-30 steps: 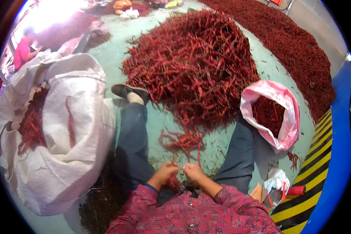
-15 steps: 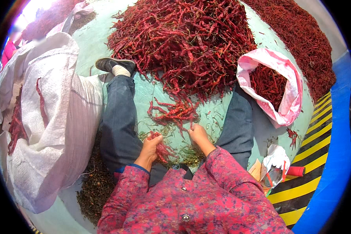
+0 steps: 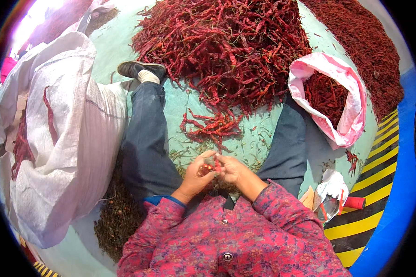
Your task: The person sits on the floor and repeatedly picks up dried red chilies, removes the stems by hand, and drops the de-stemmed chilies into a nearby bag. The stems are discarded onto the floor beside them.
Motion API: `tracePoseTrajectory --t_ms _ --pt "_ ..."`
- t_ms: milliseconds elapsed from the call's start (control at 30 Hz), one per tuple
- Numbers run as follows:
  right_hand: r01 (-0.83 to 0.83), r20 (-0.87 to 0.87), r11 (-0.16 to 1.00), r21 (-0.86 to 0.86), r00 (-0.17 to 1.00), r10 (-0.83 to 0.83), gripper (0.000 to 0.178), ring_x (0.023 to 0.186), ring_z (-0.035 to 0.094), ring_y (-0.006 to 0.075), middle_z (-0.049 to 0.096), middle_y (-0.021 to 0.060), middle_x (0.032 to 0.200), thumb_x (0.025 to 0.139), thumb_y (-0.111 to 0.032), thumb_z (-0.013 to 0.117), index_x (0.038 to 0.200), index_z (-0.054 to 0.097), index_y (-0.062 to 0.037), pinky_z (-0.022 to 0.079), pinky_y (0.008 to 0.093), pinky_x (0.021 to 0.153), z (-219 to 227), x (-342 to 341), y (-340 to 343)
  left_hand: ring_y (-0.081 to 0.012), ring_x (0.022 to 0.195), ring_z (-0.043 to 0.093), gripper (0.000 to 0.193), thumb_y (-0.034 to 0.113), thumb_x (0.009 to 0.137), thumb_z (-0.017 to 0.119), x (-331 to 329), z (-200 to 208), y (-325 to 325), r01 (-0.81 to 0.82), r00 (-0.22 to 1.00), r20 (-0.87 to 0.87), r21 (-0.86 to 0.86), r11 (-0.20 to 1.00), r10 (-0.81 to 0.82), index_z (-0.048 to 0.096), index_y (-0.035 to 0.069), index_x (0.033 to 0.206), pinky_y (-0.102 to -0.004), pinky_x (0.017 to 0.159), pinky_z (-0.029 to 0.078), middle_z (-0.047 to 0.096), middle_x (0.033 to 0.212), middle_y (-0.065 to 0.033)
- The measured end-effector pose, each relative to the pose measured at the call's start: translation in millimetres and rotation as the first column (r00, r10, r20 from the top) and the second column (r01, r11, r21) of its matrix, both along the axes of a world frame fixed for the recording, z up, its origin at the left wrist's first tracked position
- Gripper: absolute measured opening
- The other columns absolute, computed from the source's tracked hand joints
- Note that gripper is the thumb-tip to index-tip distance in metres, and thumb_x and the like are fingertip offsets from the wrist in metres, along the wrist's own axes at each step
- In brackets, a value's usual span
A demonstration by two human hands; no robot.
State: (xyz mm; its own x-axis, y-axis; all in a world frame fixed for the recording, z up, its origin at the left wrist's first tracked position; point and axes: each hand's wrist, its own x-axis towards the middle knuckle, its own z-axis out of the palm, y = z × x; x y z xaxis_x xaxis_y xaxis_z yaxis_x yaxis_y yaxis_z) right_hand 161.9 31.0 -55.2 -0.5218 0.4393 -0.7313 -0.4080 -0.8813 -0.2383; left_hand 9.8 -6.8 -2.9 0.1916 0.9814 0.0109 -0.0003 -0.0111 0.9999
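**Hold and Contact Positions**

The left hand is curled around a few red chillies. The right hand meets it, fingertips at the same chillies; whether these fingertips grip cannot be told. A small chilli cluster lies on the green floor just beyond the hands. The large chilli pile lies behind the cluster. A white sack stands at left; a pink-and-white sack, containing chillies, stands at right.

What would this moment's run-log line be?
left hand: holding red chillies | right hand: touching them | rest: chilli heap, white sack, pink-white sack
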Motion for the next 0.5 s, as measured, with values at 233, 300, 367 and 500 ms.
tracePoseTrajectory --t_ms 233,300,367,500 --pt "-0.346 0.36 0.935 0.081 0.885 0.297 0.017 0.056 0.052 0.012 0.055 0.0053 0.072 0.081 -0.014 0.043 0.087 0.054 -0.0037 0.043 0.0256 0.046 8.1 -20.6 -18.1 -0.007 0.059 0.046 0.015 0.008 0.068 0.06 -0.2 0.0 -5.7 -0.119 0.985 -0.134 -0.098 0.988 0.106 0.05 0.002 0.078 -0.0234 0.053 0.039 0.052 0.064 -0.0021" --pt "-0.438 0.625 0.785 0.439 0.776 0.083 0.017 0.054 0.047 0.0083 0.052 0.0024 0.066 0.08 -0.012 0.045 0.09 0.054 -0.0017 0.039 0.0221 0.046 12.9 -16.6 -17.3 -0.0053 0.057 0.043 0.015 0.009 0.068 0.06 -2.0 -12.4 -5.3 -0.223 0.97 -0.137 -0.156 0.962 0.202 0.048 0.003 0.075 -0.0228 0.05 0.038 0.05 0.062 -0.0006" --pt "-0.42 0.628 0.696 0.583 0.776 -0.058 0.02 0.054 0.041 0.0042 0.048 -0.0004 0.062 0.076 -0.009 0.051 0.093 0.053 0.0012 0.035 0.0192 0.049 31.9 -15.4 -14.5 -0.0031 0.054 0.038 0.016 0.009 0.068 0.059 -2.7 -3.5 -3.6 -0.308 0.951 -0.103 -0.192 0.932 0.293 0.045 0.003 0.07 -0.022 0.045 0.034 0.045 0.059 0.0023" --pt "-0.476 0.618 0.484 0.734 0.765 -0.183 0.017 0.059 0.043 0.0041 0.05 -0.0013 0.066 0.073 -0.008 0.056 0.087 0.055 0.0 0.035 0.0187 0.05 41.0 -23.3 -13.2 -0.0038 0.054 0.041 0.011 0.007 0.068 0.058 -4.5 -9.7 -3.3 -0.266 0.961 -0.129 -0.203 0.942 0.243 0.048 0.004 0.071 -0.0217 0.048 0.036 0.047 0.059 0.0017"
